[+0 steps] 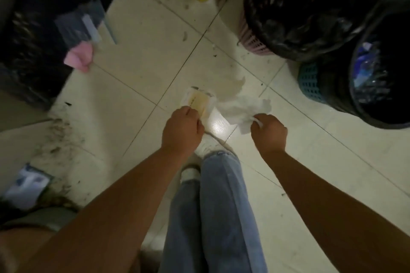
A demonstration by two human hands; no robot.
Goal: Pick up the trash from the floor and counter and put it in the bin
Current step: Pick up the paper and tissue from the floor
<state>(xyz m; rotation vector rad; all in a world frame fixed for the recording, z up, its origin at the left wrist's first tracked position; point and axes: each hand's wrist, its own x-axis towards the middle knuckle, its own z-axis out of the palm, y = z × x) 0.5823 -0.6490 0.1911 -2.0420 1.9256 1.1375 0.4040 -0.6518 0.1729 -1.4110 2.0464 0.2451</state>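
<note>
L hand [183, 125] pinches stiff-ish, light wrapper [198, 101] by edge, R hand [268, 131] clenches limp tissue [246, 108], probably tears easily.

Looking steeply down from head height onto the tiled floor [142, 55], facing forward toward twelve o'clock; arms reaching in from six, bins [310, 11] lying far off at two; single view only.
</note>
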